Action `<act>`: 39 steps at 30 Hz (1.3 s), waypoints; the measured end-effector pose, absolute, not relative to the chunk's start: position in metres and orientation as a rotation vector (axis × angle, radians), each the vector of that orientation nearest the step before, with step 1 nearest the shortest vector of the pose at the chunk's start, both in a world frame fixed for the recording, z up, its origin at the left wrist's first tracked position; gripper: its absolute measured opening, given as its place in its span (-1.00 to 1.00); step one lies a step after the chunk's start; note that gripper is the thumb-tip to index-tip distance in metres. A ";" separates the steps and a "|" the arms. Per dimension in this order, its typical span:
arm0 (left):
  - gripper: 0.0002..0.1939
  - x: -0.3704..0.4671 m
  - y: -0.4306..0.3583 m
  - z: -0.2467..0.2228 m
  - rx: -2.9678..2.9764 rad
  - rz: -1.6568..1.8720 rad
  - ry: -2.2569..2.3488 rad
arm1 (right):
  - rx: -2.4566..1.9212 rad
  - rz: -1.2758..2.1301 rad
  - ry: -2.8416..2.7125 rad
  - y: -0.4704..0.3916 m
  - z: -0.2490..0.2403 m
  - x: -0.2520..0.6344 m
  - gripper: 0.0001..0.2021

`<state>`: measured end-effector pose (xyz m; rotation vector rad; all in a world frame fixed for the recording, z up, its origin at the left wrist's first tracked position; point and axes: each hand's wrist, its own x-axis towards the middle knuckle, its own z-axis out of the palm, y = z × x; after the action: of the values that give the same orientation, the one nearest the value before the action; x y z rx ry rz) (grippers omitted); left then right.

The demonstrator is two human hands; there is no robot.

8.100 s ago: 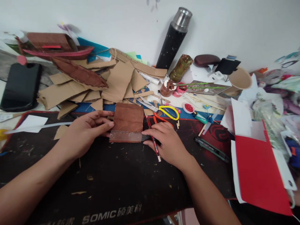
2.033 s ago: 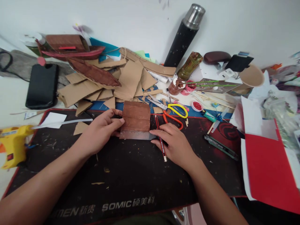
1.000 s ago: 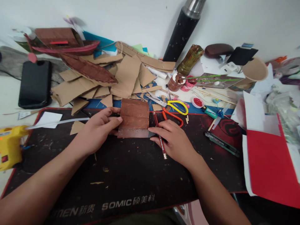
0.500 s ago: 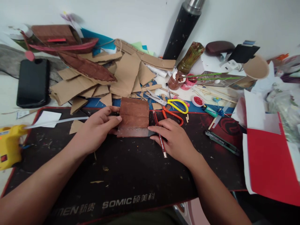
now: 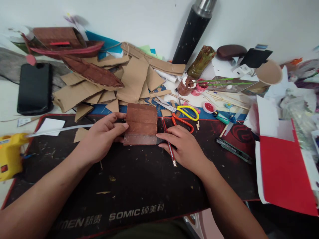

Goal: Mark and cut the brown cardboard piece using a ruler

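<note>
"At the left hand (image 5: pixel 99 141), what are the fingers doing?"

"Pinching the left edge of a brown panel (image 5: pixel 141 118), thumb on top."

"And the right hand (image 5: pixel 184 147)?"

"Its thumb and forefinger grip the right end of a clear strip (image 5: pixel 139 139) laid along the panel's near edge. A red-and-black pencil (image 5: pixel 170 151) slants against those fingers; I can't tell if it's held."

"So where's the panel?"

"Between both hands, near the far edge of the black mat (image 5: pixel 139 186)."

"What's around it?"

"Scissors (image 5: pixel 188 112) with yellow and orange handles just beyond the right hand, a utility knife (image 5: pixel 234 151) farther right, a yellow glue gun (image 5: pixel 10 157) far left."

"And behind?"

"Cardboard scraps (image 5: pixel 133 79), heaped, with a model boat (image 5: pixel 69 50) behind them at the left."
</note>
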<state>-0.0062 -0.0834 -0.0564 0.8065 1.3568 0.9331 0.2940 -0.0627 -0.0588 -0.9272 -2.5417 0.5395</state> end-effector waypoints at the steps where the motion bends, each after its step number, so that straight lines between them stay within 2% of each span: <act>1: -0.54 -0.006 -0.084 -0.056 0.808 0.939 1.354 | -0.923 0.543 -2.540 -0.062 -0.058 0.294 -0.70; 13: -0.52 -0.004 -0.084 -0.052 0.735 0.989 1.300 | -0.917 0.465 -2.602 -0.059 -0.053 0.292 -0.73; 20: -0.60 -0.004 -0.085 -0.050 0.723 1.007 1.289 | -0.915 0.429 -2.615 -0.056 -0.050 0.289 -0.74; 28: -0.52 -0.005 -0.084 -0.053 0.682 1.035 1.273 | -0.882 0.386 -2.641 -0.053 -0.043 0.288 -0.71; 39: -0.54 -0.006 -0.084 -0.056 0.724 1.030 1.281 | -0.876 0.372 -2.666 -0.052 -0.040 0.288 -0.72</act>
<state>-0.0057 -0.0838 -0.0556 0.7240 1.2814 1.0301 0.2881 -0.0524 -0.0402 -0.8756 -2.6663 0.3718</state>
